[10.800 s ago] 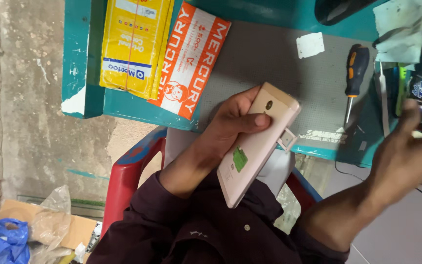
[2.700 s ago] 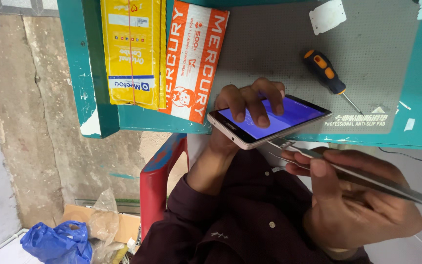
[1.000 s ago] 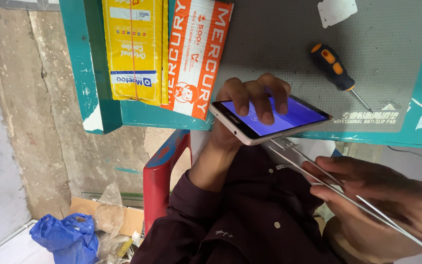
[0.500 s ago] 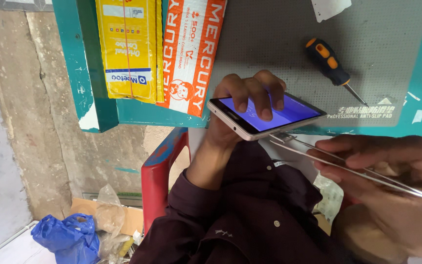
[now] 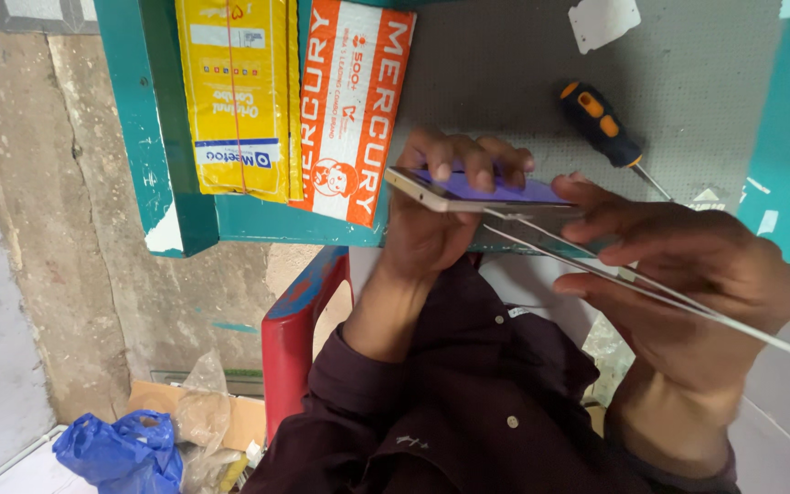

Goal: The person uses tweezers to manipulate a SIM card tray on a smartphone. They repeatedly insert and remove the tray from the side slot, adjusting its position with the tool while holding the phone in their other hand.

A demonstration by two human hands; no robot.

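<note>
A teal-painted desk [image 5: 162, 174] with chipped edges carries a grey mat [image 5: 505, 73] — beside it stands a rough, stained concrete wall [image 5: 43, 229]. A red plastic chair [image 5: 290, 338] sits under the desk edge. On the floor lie a blue plastic bag [image 5: 116, 453] and a flat cardboard piece [image 5: 240, 416] — daylight is even and soft.

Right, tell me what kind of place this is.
Probably a small phone repair bench: a grey work mat with a screwdriver on it, and a lit phone held by the left hand while the right hand applies tweezers.
</note>
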